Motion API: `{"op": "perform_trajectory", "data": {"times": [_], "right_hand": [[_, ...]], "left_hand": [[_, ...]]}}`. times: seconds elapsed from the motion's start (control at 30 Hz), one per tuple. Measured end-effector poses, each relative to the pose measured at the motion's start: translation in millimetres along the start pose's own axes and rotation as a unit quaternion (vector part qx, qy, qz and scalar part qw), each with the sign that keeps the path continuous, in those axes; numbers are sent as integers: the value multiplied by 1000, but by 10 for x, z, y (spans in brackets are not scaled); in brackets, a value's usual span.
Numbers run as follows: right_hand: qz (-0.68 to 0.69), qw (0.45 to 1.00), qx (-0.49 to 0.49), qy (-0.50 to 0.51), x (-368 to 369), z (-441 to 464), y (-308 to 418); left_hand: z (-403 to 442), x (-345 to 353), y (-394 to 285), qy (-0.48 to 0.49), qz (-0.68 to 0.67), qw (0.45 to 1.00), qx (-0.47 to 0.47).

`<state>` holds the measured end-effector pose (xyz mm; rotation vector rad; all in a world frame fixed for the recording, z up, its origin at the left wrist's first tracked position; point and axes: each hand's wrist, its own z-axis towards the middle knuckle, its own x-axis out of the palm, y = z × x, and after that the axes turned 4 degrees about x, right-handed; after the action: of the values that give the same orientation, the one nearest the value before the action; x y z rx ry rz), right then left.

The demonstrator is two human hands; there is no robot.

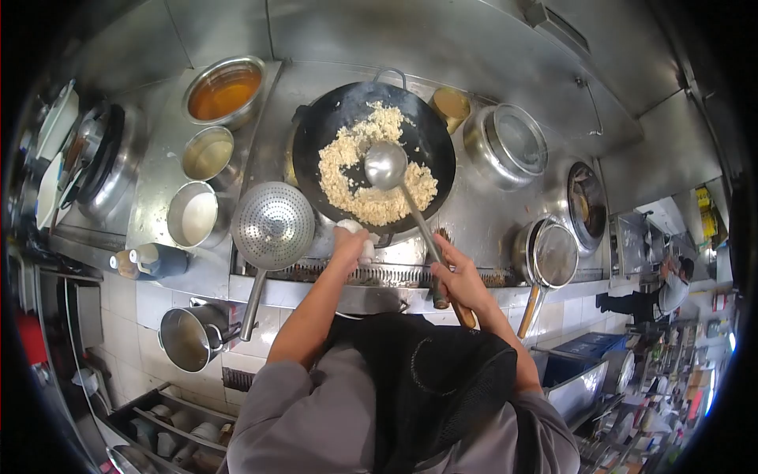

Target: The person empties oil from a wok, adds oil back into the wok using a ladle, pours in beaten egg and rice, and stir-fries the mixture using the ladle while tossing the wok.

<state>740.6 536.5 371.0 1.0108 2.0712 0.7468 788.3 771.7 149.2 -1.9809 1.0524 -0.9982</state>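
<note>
A large black wok holds pale, crumbly food like fried rice, spread in a curved band. My left hand is closed on a white cloth at the wok's near edge. In my right hand is the handle of a metal ladle, whose round bowl rests over the food near the wok's middle. A perforated strainer lies left of my left hand, its handle toward me.
Left of the wok stand a bowl of orange liquid and two metal pots. A lower pot hangs near the counter edge. Metal basins and a mesh strainer lie right. Another person is far right.
</note>
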Motion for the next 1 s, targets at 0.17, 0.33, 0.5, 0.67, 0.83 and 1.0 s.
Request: {"op": "perform_trajectory", "data": {"times": [0.17, 0.33, 0.5, 0.67, 0.83, 1.0], "right_hand": [[-275, 904, -226, -237, -139, 1020, -308], [-245, 924, -241, -168, -176, 1430, -423], [-280, 893, -284, -207, -324, 1341, -440], [-329, 889, -208, -240, 23, 1548, -421], [-303, 908, -276, -84, -332, 1091, -540], [-356, 869, -276, -203, -583, 1252, -391]], "left_hand": [[18, 35, 9, -63, 23, 998, -6], [80, -42, 164, -37, 13, 999, -3], [-53, 11, -10, -18, 23, 1000, -12], [-53, 37, 12, -36, 4, 999, 21], [-15, 33, 35, -40, 14, 999, 3], [-23, -26, 40, 8, 39, 999, 5]]}}
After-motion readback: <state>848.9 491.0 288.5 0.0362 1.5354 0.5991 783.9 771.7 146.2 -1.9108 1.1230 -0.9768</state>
